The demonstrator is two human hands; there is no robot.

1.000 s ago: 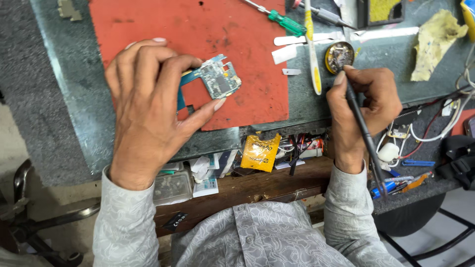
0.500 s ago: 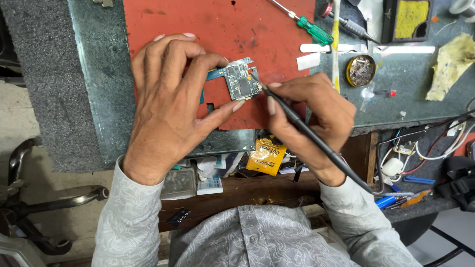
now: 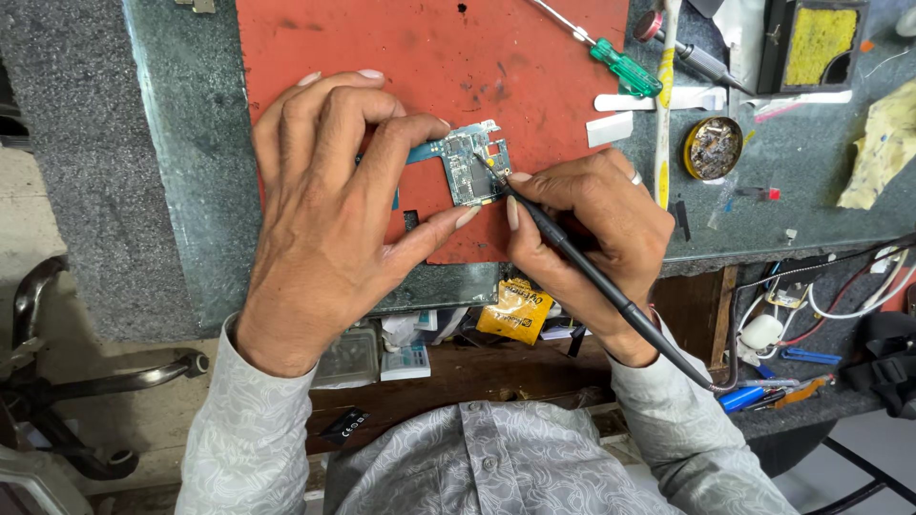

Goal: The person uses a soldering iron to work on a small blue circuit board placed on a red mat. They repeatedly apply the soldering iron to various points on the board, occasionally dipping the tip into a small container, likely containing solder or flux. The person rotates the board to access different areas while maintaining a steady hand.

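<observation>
A small blue-green circuit board [image 3: 474,164] lies on a red work mat [image 3: 420,57]. My left hand [image 3: 329,210] pins the board down, fingers at its left edge and thumb at its lower edge. My right hand [image 3: 596,229] grips a black soldering iron [image 3: 592,277] like a pen. Its tip touches the board's upper right part. The iron's cable runs off toward the lower right.
A green-handled screwdriver [image 3: 611,57], a round tin of dark residue [image 3: 713,148], a yellowish brush-like tool [image 3: 663,114], a black stand with a yellow sponge [image 3: 816,43] and a yellow cloth [image 3: 883,143] lie right of the mat. Wires [image 3: 840,296] crowd a lower shelf. A yellow packet [image 3: 515,313] sits under the bench edge.
My right hand carried the soldering iron from the round tin leftward to the circuit board, and the tip now rests on it. My left hand kept holding the board.
</observation>
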